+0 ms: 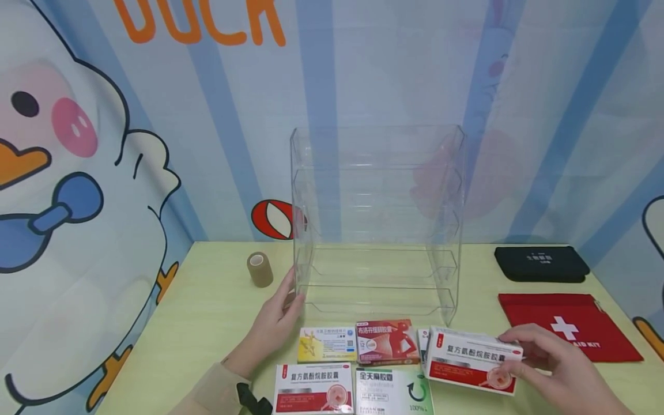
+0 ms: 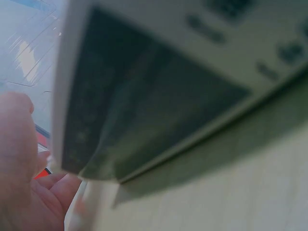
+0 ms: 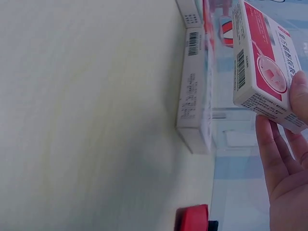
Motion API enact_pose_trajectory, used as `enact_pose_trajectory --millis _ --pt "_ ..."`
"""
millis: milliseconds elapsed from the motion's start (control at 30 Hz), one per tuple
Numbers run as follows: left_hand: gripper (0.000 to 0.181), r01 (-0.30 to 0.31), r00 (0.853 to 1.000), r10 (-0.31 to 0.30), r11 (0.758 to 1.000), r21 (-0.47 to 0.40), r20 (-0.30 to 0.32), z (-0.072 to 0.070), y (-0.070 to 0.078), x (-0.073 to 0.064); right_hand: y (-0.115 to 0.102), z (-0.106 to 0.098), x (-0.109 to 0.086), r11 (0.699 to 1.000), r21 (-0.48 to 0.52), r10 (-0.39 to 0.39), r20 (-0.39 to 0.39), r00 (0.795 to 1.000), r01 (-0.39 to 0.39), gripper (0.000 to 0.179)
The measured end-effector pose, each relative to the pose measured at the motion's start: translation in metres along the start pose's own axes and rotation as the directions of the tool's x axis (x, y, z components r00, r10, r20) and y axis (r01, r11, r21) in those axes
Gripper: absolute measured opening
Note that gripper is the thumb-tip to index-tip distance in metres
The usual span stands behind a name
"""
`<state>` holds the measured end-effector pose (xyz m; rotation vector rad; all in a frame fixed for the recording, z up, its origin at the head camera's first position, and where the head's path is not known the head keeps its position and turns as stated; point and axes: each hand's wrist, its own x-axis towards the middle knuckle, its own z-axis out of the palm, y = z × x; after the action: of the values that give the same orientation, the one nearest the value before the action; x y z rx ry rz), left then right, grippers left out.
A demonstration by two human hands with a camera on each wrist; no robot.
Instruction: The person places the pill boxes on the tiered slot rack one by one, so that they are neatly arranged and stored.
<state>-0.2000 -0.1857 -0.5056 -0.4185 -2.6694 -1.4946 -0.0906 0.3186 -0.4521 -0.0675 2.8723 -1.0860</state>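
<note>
The right hand (image 1: 555, 363) held a red-and-white medicine box (image 1: 469, 360) toward the near right part of the surface (image 1: 197, 323), its fingers pinching the box's right end, with the thumb on the printed face and other fingers behind. From those fingers the box reached leftward; its long axis ran roughly along the surface's back edge, though the right end dipped toward the near side. The relation that seemed to matter most was the one between this box and the clear tiered rack (image 1: 376, 297), which stood upright beyond it and to its left, its open tiers facing the near side. The right hand was the nearer to the box; the left hand (image 1: 270, 325) was at the rack's lower left corner, its fingers against the side wall, but I cannot tell whether they pinched it. Between the rack and the near edge lay a yellow box (image 1: 327, 344), a red box (image 1: 387, 343), a matching red-and-white box (image 1: 313, 389) and a white-and-green box (image 1: 394, 392). Toward the surface's right edge lay a red pouch (image 1: 568, 328), with a black case (image 1: 542, 264) beyond it by the back right corner.
</note>
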Motion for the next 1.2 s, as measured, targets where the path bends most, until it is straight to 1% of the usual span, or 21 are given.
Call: enact_pose_trajectory --millis 67,133,200,333,567,633,733,800,867,1000,1167,1200 --pt "0.073 0.005 1.0 -0.005 1.0 -0.013 0.001 0.0 -0.001 0.0 -0.006 0.001 0.004 0.999 0.001 -0.048 -0.039 0.998 0.048 0.047" --pt "0.073 0.012 1.0 -0.012 1.0 -0.02 0.003 0.0 -0.002 0.0 -0.012 0.003 0.009 0.995 0.002 -0.101 -0.085 0.991 0.102 0.046" --pt "0.072 0.018 1.0 -0.018 0.999 -0.029 0.008 0.001 -0.004 0.0 -0.018 0.005 0.015 0.988 0.011 -0.153 -0.125 0.98 0.155 0.044" --pt "0.071 0.024 1.0 -0.024 0.999 -0.036 0.01 0.003 -0.006 0.0 -0.032 0.007 0.028 0.973 0.034 -0.217 -0.188 0.958 0.227 0.043" --pt "0.071 0.028 1.0 -0.028 0.999 -0.024 0.001 0.004 -0.008 -0.001 -0.056 0.005 0.05 0.935 0.035 -0.329 -0.279 0.902 0.352 0.041" --pt "0.071 0.015 1.0 -0.015 1.0 -0.021 -0.006 0.004 -0.008 -0.001 -0.064 0.004 0.056 0.922 0.034 -0.359 -0.298 0.885 0.385 0.042" --pt "0.071 0.013 1.0 -0.013 1.0 -0.021 -0.012 0.004 -0.008 -0.001 -0.078 0.001 0.066 0.888 0.044 -0.42 -0.33 0.845 0.458 0.045" --pt "0.071 0.014 1.0 -0.014 1.0 -0.019 -0.011 0.003 -0.008 -0.001 -0.087 -0.001 0.074 0.863 0.04 -0.46 -0.354 0.815 0.504 0.046" --pt "0.071 0.025 1.0 -0.025 0.999 -0.02 -0.006 0.003 -0.007 0.0 -0.097 -0.003 0.083 0.842 0.033 -0.489 -0.373 0.788 0.538 0.047" --pt "0.071 0.02 1.0 -0.02 1.0 -0.02 -0.004 0.003 -0.007 0.0 -0.117 -0.007 0.098 0.821 0.018 -0.519 -0.393 0.759 0.571 0.045" --pt "0.071 0.011 1.0 -0.011 1.0 -0.02 -0.01 0.002 -0.007 0.0 -0.141 -0.012 0.114 0.797 0.026 -0.544 -0.403 0.736 0.604 0.044" --pt "0.071 0.013 1.0 -0.013 1.0 -0.021 -0.01 0.002 -0.007 0.0 -0.146 -0.013 0.117 0.793 0.031 -0.547 -0.403 0.733 0.609 0.043"
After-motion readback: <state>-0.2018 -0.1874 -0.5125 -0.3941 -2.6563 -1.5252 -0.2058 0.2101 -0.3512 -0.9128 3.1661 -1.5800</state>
